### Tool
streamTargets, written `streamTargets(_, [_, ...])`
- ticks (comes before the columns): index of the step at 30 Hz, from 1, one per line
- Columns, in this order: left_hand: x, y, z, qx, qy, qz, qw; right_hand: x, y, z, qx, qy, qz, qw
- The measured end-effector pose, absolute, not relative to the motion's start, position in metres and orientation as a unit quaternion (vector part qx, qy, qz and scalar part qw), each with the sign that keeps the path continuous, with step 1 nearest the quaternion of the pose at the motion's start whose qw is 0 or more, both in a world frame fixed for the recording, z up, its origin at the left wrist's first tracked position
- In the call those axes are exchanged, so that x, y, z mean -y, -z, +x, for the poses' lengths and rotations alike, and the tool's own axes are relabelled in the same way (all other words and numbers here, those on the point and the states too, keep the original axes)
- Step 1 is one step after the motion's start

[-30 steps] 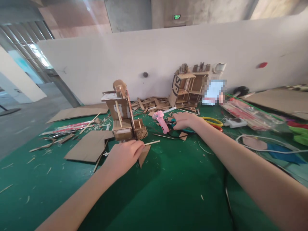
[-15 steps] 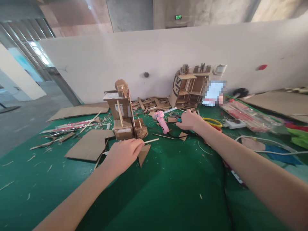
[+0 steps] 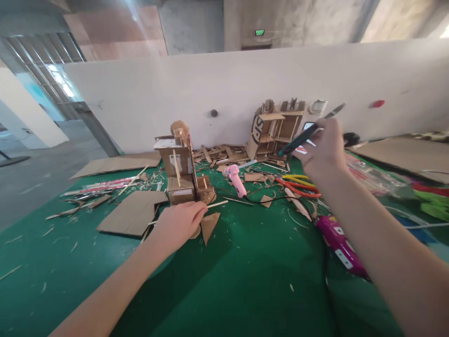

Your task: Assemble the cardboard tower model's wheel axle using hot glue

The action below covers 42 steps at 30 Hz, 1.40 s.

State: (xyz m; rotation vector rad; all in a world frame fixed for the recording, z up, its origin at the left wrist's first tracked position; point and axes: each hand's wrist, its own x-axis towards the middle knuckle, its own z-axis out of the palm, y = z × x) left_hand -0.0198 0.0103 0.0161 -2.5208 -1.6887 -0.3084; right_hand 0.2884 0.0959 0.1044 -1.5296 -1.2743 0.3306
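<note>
My left hand (image 3: 180,224) is closed on a thin wooden stick (image 3: 218,204), whose pale end pokes out to the right past the fingertips. Just behind this hand stands a cardboard model (image 3: 178,164) with a round top and sticks set in it. A cardboard triangle (image 3: 210,225) lies beside the fingers. Raised over the right side of the table, my right hand (image 3: 324,147) grips a long, dark teal pen (image 3: 301,139), tilted with its greyish end up to the right. A phone (image 3: 308,126) is partly hidden behind that hand.
A pink glue gun (image 3: 235,180) with a black cord lies mid-table. Pliers with orange and yellow handles (image 3: 298,185) and a magenta tool (image 3: 342,245) lie on the right. A cardboard shelf model (image 3: 259,133) and scraps (image 3: 224,152) line the wall.
My right hand has lifted from the tabletop, moving right and up with the pen. The pliers and magenta tool show more fully. My left hand has hardly moved.
</note>
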Motion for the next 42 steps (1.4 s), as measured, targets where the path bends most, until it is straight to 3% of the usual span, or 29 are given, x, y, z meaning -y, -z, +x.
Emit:
streamTargets(2, [-0.010, -0.018, -0.021, 0.556, 0.104, -0.824, 0.047, -0.073, -0.105, 0.281, 0.510, -0.353, -0.495, 0.609])
streamTargets(4, [-0.010, -0.021, -0.021, 0.556, 0.111, -0.822, 0.043, -0.048, -0.095, 0.271, 0.494, -0.470, -0.446, 0.580])
streamTargets(11, [-0.011, -0.016, -0.025, 0.563, 0.137, -0.814, 0.046, 0.022, -0.023, 0.237, 0.532, -0.612, -0.371, 0.452])
streamTargets(19, [-0.010, -0.019, -0.025, 0.575, 0.173, -0.795, 0.087, 0.014, -0.034, 0.212, 0.686, -0.439, -0.493, 0.306])
streamTargets(27, [-0.006, -0.023, -0.024, 0.562, 0.279, -0.767, 0.131, -0.023, -0.030, 0.191, 0.802, -0.230, -0.491, 0.252])
streamTargets(42, [-0.006, -0.009, -0.015, 0.467, 0.355, -0.796, 0.148, -0.018, -0.018, 0.181, 0.816, -0.198, -0.470, 0.272])
